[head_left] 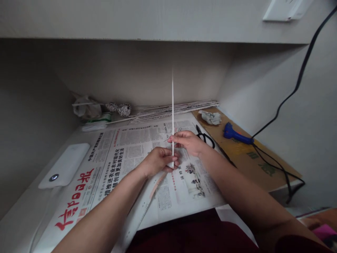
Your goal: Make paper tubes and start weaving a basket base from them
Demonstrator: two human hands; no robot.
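A thin white stick, perhaps of rolled paper, stands upright between my two hands over the newspaper. My left hand is closed round its lower end, thumb in front. Just above and to the right, my right hand pinches the same stick between thumb and fingers. A strip of paper with a pinkish edge lies below my left hand. Black-handled scissors rest to the right of my right hand, partly hidden behind it.
Several thin paper sticks lie along the back wall, beside a plastic bag. On the right, a blue glue gun and a crumpled paper sit on cardboard; a black cord hangs there. A white device lies left.
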